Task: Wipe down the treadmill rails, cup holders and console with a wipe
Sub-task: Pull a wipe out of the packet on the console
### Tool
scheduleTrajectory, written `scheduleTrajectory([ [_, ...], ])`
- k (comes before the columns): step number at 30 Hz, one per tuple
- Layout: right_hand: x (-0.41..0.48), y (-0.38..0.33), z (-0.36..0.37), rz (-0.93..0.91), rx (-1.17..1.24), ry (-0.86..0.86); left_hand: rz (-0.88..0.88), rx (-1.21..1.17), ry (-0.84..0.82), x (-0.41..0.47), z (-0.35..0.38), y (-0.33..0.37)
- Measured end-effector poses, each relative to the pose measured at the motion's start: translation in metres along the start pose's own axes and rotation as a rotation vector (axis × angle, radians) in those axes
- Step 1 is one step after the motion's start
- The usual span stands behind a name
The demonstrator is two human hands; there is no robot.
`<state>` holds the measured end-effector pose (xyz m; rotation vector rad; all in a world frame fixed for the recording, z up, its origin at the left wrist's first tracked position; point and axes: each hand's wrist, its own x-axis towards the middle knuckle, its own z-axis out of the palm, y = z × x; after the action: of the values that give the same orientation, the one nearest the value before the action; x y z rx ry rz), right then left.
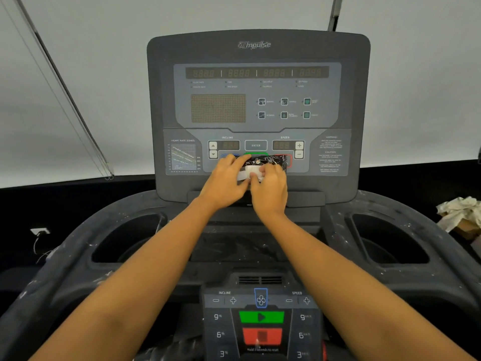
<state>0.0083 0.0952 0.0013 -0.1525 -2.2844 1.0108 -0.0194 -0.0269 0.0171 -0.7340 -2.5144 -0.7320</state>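
Note:
A dark pack of wipes (270, 161) leans on the ledge at the foot of the treadmill console (257, 100). My left hand (225, 182) grips the pack's left end. My right hand (269, 190) pinches a white wipe (243, 175) that sticks out of the pack's front. Both hands cover much of the pack and the console's lower buttons. Dusty cup holders lie to the left (127, 238) and to the right (390, 238) of my forearms.
A lower control panel (261, 321) with green and red buttons sits near me between my arms. Crumpled paper on a box (460, 212) lies at the far right. A wall socket with a cable (40, 231) is at the left. White blinds hang behind.

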Motion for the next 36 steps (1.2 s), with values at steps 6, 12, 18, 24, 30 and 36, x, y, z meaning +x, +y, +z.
scheduleTrajectory([
  [6, 0.006, 0.004, -0.001, -0.036, -0.035, -0.015, 0.005, 0.020, -0.002, 0.001, 0.000, 0.000],
  [12, 0.008, 0.005, -0.002, -0.012, 0.098, -0.021, -0.009, 0.037, -0.055, 0.002, -0.006, -0.001],
  [18, 0.009, 0.008, -0.005, 0.063, 0.275, -0.028, -0.027, 0.056, -0.078, 0.001, -0.009, 0.000],
  [24, 0.013, 0.004, -0.019, 0.163, 0.510, 0.001, -0.062, 0.090, -0.084, 0.001, -0.009, 0.003],
  [30, 0.019, 0.004, -0.021, 0.341, 0.683, 0.085, -0.083, 0.121, -0.101, 0.002, -0.010, 0.006],
  [36, 0.021, -0.001, -0.026, 0.526, 0.875, 0.149, -0.090, 0.159, -0.109, 0.002, -0.010, 0.010],
])
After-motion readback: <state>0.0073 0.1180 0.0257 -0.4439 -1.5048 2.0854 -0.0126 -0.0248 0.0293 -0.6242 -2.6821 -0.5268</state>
